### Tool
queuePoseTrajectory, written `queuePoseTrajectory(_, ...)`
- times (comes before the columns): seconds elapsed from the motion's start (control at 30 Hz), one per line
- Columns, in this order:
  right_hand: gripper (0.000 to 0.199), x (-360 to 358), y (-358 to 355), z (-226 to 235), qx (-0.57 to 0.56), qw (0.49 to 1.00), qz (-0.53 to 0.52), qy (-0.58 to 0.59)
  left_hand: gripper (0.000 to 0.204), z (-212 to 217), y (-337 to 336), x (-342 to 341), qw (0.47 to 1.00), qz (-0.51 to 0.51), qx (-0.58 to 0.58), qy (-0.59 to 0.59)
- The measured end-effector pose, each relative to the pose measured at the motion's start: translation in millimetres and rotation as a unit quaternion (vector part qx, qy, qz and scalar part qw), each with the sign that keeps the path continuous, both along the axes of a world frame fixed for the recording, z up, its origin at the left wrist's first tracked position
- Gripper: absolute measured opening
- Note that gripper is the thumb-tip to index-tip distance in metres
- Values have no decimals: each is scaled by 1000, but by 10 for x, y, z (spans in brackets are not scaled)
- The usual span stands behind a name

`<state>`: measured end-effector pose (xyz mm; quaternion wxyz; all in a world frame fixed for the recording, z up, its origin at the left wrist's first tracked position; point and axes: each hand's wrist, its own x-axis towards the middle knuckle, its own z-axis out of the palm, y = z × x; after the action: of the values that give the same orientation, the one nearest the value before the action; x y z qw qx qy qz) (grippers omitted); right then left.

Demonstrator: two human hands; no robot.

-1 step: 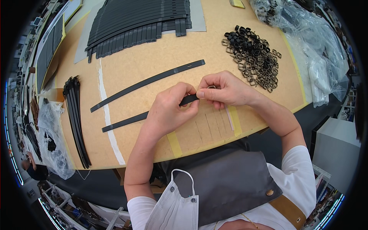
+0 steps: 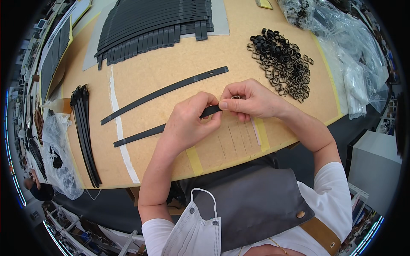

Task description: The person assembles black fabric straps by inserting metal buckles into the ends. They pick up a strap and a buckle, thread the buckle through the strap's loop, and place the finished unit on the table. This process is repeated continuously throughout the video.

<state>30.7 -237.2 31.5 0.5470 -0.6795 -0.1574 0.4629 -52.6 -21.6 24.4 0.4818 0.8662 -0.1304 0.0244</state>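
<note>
Black flat strap, long, narrow, slightly curved; left hand and right hand fingers clamped on its end.

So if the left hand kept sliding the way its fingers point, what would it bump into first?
The left hand points right, along the black strap it pinches. It would meet the right hand almost at once, since their fingertips look nearly touching around the strap's end. Past that lies the pile of black buckles.
</note>
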Motion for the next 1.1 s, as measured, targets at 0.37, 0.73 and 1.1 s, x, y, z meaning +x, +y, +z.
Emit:
queuePoseTrajectory(0.37,28,-35,-12,18,22,1000,4,3,26,-45,-26,-9,997,-22,34,-71)
queuePoseTrajectory(0.73,21,-149,24,21,53,998,-15,-6,25,5,-45,-24,998,-28,15,-58)
queuePoseTrajectory(1.1,18,-78,-7,55,72,996,30,41,22,-64,-64,-32,993,-27,2,-112)
